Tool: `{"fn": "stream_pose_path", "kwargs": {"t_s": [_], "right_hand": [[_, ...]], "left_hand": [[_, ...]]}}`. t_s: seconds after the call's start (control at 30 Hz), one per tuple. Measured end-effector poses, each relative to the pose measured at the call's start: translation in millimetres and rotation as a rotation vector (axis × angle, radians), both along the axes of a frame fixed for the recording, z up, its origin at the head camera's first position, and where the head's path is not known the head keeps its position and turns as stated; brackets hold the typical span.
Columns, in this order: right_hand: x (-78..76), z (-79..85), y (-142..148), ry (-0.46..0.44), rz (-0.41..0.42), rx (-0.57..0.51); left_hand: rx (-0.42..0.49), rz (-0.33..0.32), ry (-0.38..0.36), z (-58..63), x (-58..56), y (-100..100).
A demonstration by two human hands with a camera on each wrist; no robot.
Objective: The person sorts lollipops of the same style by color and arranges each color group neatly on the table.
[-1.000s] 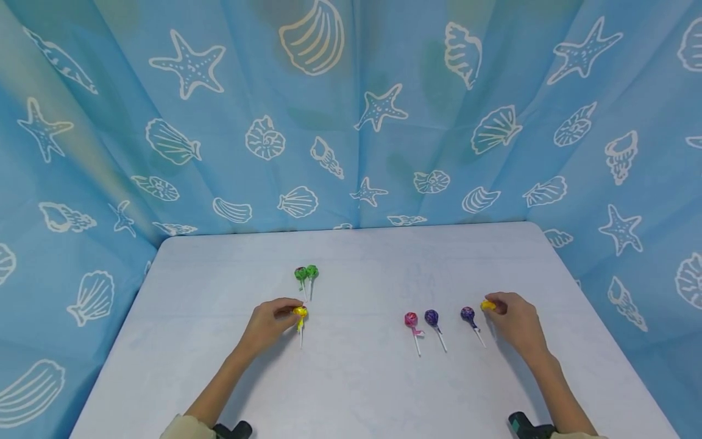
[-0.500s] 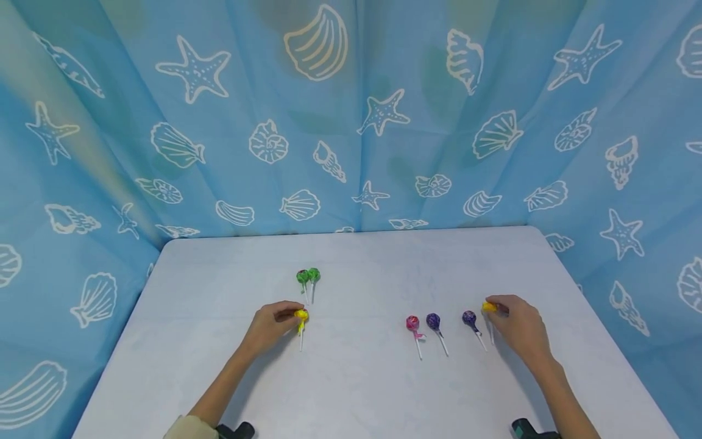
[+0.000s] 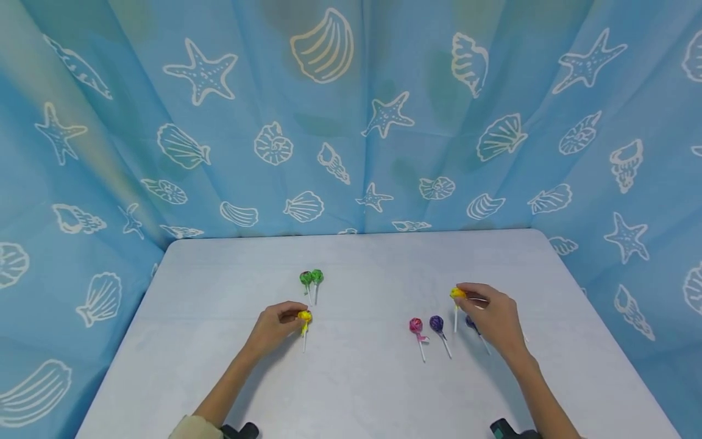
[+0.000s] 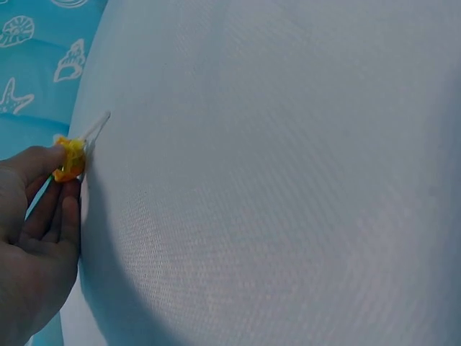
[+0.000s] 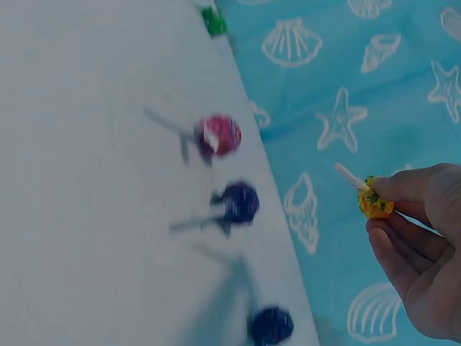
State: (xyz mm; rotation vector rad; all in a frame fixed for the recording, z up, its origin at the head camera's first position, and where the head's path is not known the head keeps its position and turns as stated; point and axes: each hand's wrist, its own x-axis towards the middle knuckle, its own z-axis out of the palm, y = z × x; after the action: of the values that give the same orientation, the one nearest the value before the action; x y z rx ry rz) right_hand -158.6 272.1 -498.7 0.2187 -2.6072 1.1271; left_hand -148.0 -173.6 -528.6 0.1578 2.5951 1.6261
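Observation:
On the left of the table, my left hand pinches a yellow lollipop by its wrapped head; its white stick points toward me. In the left wrist view thumb and fingertips meet round that yellow wrapper. My right hand holds a second yellow lollipop above the table, stick hanging down, as the right wrist view shows with its wrapper between thumb and fingers. Below that hand lies a purple lollipop, partly hidden by it. Another purple lollipop and a pink lollipop lie to its left.
Two green lollipops lie side by side just beyond my left hand. The white-covered table ends at the back against a blue curtain printed with shells and starfish.
My right hand has lifted the yellow lollipop from the right and carried it leftward, over the nearer purple one. The left hand stays in place on its lollipop.

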Motion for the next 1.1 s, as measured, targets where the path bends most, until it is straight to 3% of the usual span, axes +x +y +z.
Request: {"fn": "stream_pose_path", "kwargs": {"t_s": [0.17,0.47,0.73,1.1], "right_hand": [[9.8,37.8,-43.7,-0.053,0.063,-0.081],[-0.2,46.6,-90.9,-0.11,0.138,-0.222],[-6.2,36.9,-136.5,-0.171,0.192,-0.335],[-8.6,-5.7,-185.5,-0.277,0.261,-0.385]], "left_hand": [[-0.009,0.01,0.004,-0.2,0.9,1.3],[-0.016,0.011,0.028,-0.6,0.6,1.1],[-0.015,0.028,0.032,-1.0,1.5,3.3],[-0.004,0.068,-0.003,-1.1,0.2,3.1]]}}
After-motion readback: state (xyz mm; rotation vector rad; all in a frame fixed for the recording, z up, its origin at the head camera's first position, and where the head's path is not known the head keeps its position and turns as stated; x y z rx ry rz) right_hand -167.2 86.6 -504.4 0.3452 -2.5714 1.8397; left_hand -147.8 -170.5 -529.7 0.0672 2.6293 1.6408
